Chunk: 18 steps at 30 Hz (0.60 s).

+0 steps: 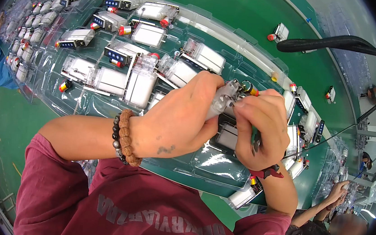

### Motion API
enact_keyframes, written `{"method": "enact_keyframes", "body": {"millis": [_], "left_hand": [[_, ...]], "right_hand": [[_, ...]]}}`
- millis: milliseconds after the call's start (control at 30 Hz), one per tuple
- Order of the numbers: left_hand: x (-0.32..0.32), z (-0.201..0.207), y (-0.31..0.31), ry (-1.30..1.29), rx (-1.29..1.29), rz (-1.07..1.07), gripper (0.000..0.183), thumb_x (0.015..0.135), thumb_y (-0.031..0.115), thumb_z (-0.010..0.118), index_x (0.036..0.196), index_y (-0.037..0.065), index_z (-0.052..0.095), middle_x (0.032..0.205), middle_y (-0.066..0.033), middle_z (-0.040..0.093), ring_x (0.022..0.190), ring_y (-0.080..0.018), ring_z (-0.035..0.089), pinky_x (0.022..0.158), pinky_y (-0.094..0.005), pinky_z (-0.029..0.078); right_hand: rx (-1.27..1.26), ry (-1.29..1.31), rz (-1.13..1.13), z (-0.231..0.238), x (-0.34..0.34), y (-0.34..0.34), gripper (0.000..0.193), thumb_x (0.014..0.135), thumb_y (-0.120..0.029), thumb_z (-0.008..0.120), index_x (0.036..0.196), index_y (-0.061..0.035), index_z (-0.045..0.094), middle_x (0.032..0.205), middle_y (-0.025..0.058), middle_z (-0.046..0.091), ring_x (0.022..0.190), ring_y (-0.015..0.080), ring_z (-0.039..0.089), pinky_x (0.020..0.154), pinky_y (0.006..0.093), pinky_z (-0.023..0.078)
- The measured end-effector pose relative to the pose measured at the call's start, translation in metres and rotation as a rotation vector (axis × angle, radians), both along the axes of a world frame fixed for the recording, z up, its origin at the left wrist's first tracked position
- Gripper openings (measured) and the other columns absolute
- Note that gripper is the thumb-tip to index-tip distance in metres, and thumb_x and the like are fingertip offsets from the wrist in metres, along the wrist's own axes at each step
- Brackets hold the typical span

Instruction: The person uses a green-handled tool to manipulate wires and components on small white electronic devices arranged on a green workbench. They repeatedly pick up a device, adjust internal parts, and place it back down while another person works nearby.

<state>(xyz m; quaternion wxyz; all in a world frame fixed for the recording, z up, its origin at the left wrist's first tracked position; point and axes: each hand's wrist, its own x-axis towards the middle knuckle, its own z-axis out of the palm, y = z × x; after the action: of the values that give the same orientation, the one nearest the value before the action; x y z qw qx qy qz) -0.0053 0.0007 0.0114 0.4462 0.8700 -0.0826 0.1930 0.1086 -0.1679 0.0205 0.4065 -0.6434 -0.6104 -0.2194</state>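
Housing (218, 104) of translucent whitish plastic, with an uneven upper end, is held tilted above a clear tray (214, 164). It is grasped in the left hand (177, 115); the right hand (265, 125) is curled at its upper end, whether its grip is closed there cannot be told. A dark cylinder (248, 87), banded red and yellow, is seen just beside.

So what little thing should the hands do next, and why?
Maybe the left hand should hold the clear part steady while the right hand works at its upper end, because the right fingertips are right there, close to a small cylinder.
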Motion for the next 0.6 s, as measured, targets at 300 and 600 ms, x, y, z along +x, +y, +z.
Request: {"method": "enact_keyframes", "body": {"millis": [300,600], "left_hand": [[-0.001,0.0,-0.002,-0.038,0.044,0.017,0.056,0.075,-0.003,0.066,0.122,-0.006,0.036,0.107,-0.0284,0.05,0.084,-0.0484,0.059,0.067,-0.0502,0.051],[0.004,0.001,0.003,0.119,-0.164,-0.049,0.047,0.087,0.002,0.063,0.129,-0.003,0.042,0.103,-0.0169,0.059,0.091,-0.0246,0.062,0.077,-0.0374,0.05]], "right_hand": [[-0.056,-0.068,0.025,0.004,-0.001,-0.003,0.037,0.065,0.001,0.077,0.101,-0.0057,0.07,0.098,0.0066,0.068,0.08,0.0245,0.059,0.075,0.0417,0.046],[0.06,0.124,-0.027,0.007,0.002,0.004,0.033,0.07,0.011,0.076,0.099,-0.0024,0.067,0.088,0.0085,0.068,0.075,0.0235,0.06,0.071,0.034,0.048]]}}
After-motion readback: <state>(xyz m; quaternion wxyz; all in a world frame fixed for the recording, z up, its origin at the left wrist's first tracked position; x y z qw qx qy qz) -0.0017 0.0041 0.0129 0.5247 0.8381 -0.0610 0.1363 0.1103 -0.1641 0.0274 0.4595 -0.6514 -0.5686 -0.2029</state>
